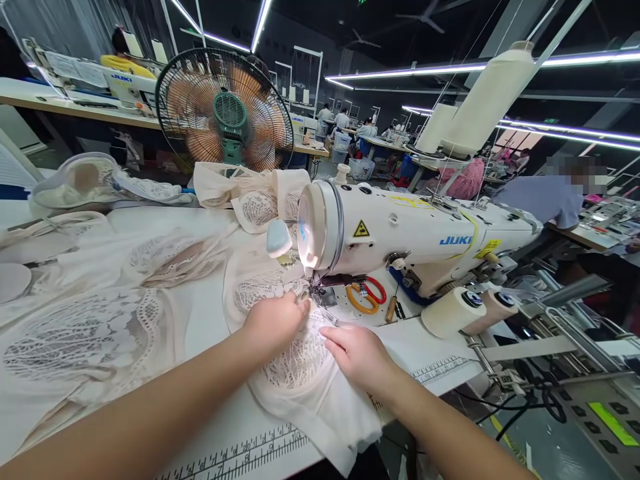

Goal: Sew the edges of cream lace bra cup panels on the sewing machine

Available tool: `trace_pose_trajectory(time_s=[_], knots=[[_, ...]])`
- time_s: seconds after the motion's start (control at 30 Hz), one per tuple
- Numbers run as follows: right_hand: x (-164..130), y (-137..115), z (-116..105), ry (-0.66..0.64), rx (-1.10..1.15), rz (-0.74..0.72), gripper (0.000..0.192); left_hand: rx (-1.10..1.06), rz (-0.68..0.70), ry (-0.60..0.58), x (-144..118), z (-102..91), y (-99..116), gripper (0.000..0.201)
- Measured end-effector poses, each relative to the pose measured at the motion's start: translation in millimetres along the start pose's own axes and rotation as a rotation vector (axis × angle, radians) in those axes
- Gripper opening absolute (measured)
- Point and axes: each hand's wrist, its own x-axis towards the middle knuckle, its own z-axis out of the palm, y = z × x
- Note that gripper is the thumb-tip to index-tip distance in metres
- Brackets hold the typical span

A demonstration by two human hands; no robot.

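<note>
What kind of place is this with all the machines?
It looks like a clothing factory's sewing floor. A Juki sewing machine stitches lace fabric under the hands, big thread cones stand above, and other workers sit at rows of tables.

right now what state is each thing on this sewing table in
left hand: flat, pressing the cream lace fabric piece close to the needle
right hand: flat on the same fabric, fingers pointing at the presser foot
white Juki sewing machine: fabric under its foot; running or not, cannot tell
orange-handled scissors: lying closed on the machine bed
green-hubbed black-caged fan: blades blurred, seems to be spinning
</note>
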Motion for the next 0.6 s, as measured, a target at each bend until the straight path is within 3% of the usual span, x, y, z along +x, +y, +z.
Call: trace_pose_trajectory(time_s=[0.3,0.6], knots=[[6,2,-1,-0.019,-0.044,0.002,0.035,-0.081,-0.004,0.016,3,-5.7,5,0.045],[9,0,-4,-0.036,-0.065,0.007,0.036,-0.089,-0.015,0.041,12,-2.1,0,0.049]])
